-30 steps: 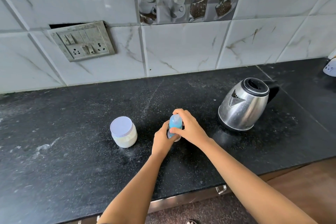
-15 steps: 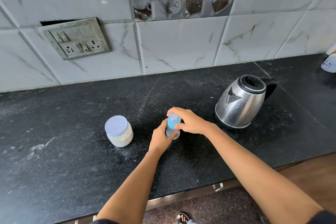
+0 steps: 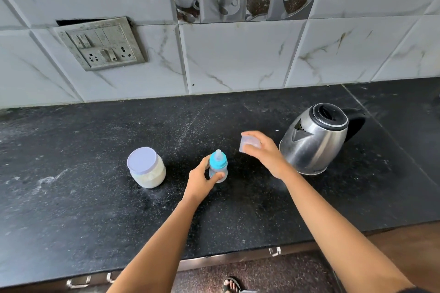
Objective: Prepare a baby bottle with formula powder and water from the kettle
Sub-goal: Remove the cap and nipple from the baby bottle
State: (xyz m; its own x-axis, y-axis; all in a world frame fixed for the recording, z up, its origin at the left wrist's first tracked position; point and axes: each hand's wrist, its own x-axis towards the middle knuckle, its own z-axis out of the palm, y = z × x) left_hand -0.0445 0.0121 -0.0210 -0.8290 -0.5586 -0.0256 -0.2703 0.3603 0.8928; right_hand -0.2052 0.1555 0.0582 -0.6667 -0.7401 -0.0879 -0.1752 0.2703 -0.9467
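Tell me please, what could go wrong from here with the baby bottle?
The right hand holds the clear plastic cap near the shiny steel kettle; if it is hot, the hand may get burned.
The black speckled counter carries white dust; a cap laid there may get dirty.
The small clear bottle with blue collar is narrow; only the left hand and its grip steady it, so it may tip.

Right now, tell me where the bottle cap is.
In the head view, the cap sits in the right hand, held right of the bottle and just left of the kettle.
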